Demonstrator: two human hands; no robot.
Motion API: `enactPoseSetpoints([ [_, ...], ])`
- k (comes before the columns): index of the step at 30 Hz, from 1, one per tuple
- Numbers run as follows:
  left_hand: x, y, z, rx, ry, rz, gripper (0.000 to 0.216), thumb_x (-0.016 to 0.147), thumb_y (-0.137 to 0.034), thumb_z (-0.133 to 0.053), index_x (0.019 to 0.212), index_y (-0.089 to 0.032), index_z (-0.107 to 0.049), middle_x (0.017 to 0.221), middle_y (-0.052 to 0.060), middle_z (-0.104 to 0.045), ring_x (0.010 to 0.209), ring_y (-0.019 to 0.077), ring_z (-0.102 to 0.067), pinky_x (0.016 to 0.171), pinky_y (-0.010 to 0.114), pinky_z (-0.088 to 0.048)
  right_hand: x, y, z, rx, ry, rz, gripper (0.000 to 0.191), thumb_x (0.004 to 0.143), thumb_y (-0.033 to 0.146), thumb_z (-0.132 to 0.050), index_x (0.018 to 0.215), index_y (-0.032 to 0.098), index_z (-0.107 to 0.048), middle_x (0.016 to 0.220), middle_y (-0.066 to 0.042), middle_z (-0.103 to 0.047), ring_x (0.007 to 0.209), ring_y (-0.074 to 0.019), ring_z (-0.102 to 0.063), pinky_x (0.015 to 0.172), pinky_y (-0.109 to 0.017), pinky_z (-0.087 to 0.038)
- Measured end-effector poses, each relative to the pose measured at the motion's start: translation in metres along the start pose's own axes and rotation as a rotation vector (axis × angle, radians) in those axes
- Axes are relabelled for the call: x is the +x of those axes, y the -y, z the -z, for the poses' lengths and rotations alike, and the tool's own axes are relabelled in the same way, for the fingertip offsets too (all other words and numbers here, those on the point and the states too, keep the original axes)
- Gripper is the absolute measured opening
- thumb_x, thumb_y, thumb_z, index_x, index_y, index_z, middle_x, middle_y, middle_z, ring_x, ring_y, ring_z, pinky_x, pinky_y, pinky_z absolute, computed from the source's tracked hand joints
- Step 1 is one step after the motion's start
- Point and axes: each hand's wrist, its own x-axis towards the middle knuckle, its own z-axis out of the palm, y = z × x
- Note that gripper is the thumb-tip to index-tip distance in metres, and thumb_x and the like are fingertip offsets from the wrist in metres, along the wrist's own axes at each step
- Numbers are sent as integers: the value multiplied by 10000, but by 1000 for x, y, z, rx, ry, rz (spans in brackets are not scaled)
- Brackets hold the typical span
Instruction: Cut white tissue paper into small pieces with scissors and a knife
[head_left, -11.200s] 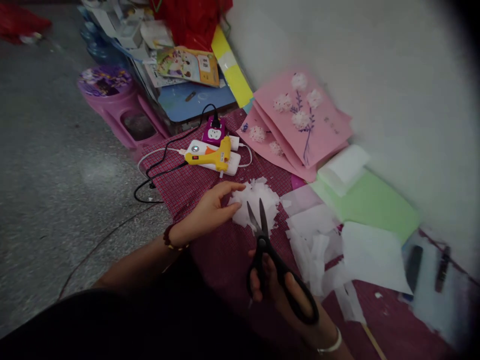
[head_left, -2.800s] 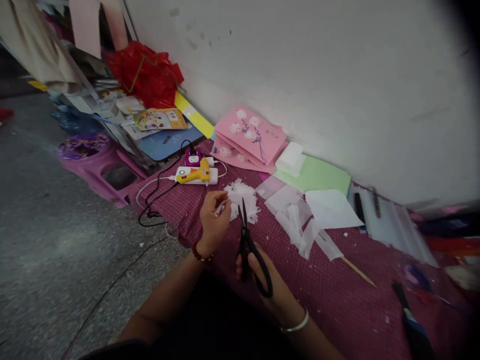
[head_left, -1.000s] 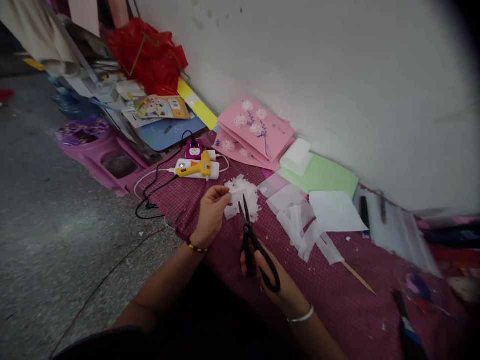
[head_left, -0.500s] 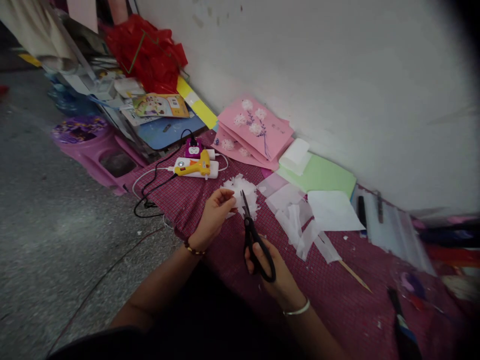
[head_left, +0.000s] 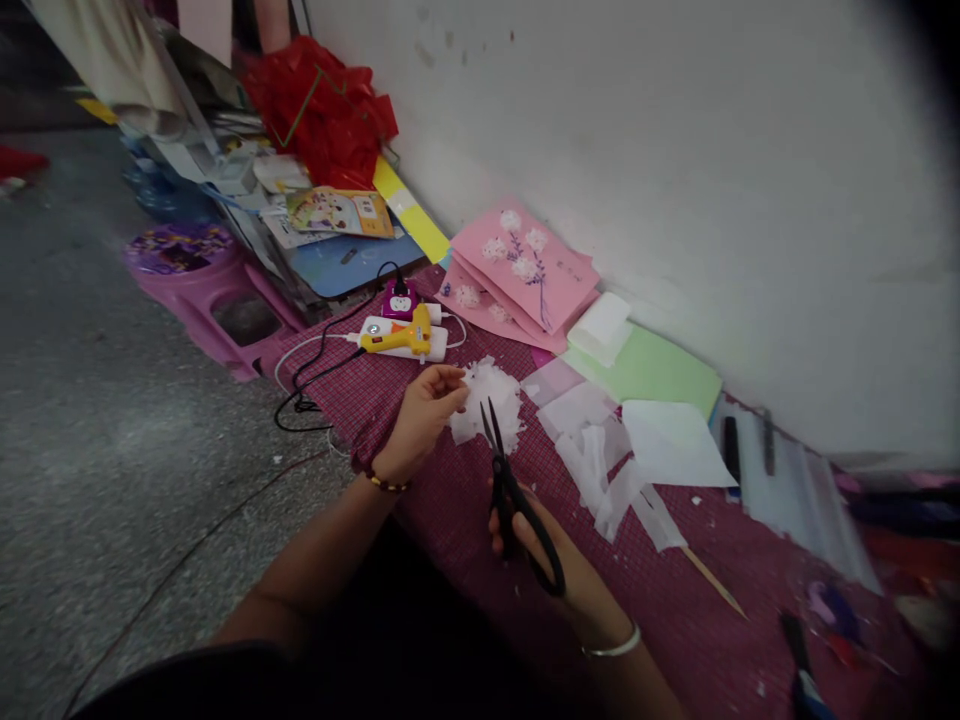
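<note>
My left hand [head_left: 421, 420] pinches the edge of a fringed white tissue-paper flower [head_left: 487, 398] above the red checked cloth [head_left: 465, 520]. My right hand [head_left: 551, 565] grips black scissors [head_left: 514, 495] by the handles. The blades are slightly apart and point up at the flower's lower edge. A beaded bracelet is on my left wrist and a silver bangle on my right.
A yellow glue gun [head_left: 401, 336] lies on a white power strip [head_left: 435, 345] with a black cord. Pink cards with paper flowers [head_left: 525, 270], green paper [head_left: 652, 365], white sheets [head_left: 671, 445] and tissue strips [head_left: 600, 460] lie along the wall. A wooden skewer [head_left: 712, 582] lies right. A purple stool [head_left: 210, 290] stands left.
The scissor blades have parted a little at the flower's edge, and my right hand has dropped slightly. My left hand keeps its pinch on the flower. The camera shifted a little.
</note>
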Motion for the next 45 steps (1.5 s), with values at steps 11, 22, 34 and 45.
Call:
enactPoseSetpoints([
  [11, -2, 5, -2, 169, 204, 42, 258, 710, -177, -710, 954, -157, -628, 735, -33, -586, 630, 73, -539, 596, 202, -444, 8, 12, -4, -11, -47, 5, 468, 868, 619, -629, 1048, 188, -613, 800, -4, -583, 599, -106, -530, 564, -269, -407],
  [22, 5, 4, 1, 175, 185, 31, 216, 739, -136, -677, 953, -158, -660, 826, 11, -673, 726, 96, -604, 710, 237, -462, 2, 9, 2, 379, 91, -94, 596, 875, 650, -599, 1263, 199, -627, 893, -41, -629, 724, -145, -575, 694, -303, -426],
  [34, 0, 3, -12, 460, 282, -112, 124, 741, -225, -696, 849, -180, -734, 814, 39, -721, 747, 152, -623, 689, 261, -460, -44, -11, 12, 479, 65, -64, 608, 885, 653, -569, 1271, 188, -641, 870, -49, -630, 720, -171, -562, 720, -330, -413],
  [45, 17, 39, -115, 892, 902, -311, 184, 593, -87, -633, 714, -213, -691, 730, 22, -651, 678, 166, -541, 713, 301, -432, -114, -41, 23, 224, 1, 38, 586, 910, 656, -530, 1276, 200, -556, 918, -55, -629, 699, -146, -584, 658, -294, -415],
])
